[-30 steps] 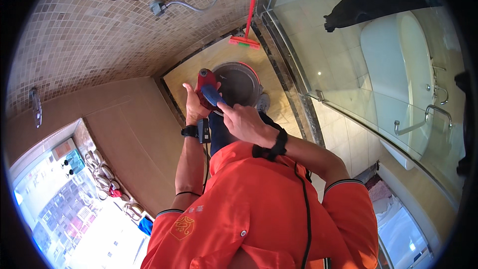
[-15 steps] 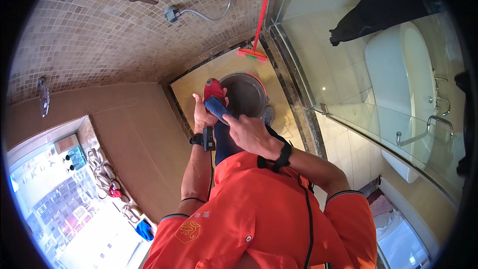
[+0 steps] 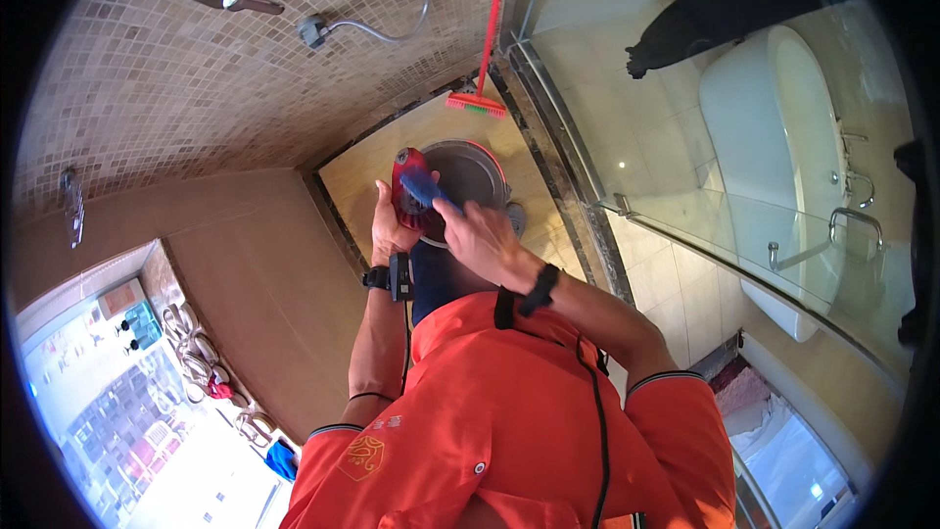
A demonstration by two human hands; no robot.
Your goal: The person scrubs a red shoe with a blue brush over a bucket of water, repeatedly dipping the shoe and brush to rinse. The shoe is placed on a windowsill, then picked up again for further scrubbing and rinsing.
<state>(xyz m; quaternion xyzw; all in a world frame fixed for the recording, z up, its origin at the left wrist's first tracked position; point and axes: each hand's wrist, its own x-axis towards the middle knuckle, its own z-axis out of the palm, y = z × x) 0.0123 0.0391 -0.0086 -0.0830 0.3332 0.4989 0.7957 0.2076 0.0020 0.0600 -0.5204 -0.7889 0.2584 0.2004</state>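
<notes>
Above the rim of a grey bucket [image 3: 497,174], my left hand [image 3: 388,227] holds a small red shoe [image 3: 399,168] from its left side and from underneath. The left thumb sticks up beside it. My right hand [image 3: 482,243] is closed around the handle of a blue brush [image 3: 423,186]. The brush head lies against the upper side of the shoe and covers part of it. The bristles are mostly hidden.
My foot in a grey shoe [image 3: 515,218] stands right of the bucket. A red long-handled broom [image 3: 477,103] leans at the far corner. A glass panel [image 3: 676,186] runs along the right, with a white bathtub [image 3: 774,137] behind it. Several shoes [image 3: 201,353] line the windowsill at left.
The brush has moved farther up along the shoe, away from me. The shoe has turned in my left hand, showing more of its ridged side. The whole view has shifted slightly.
</notes>
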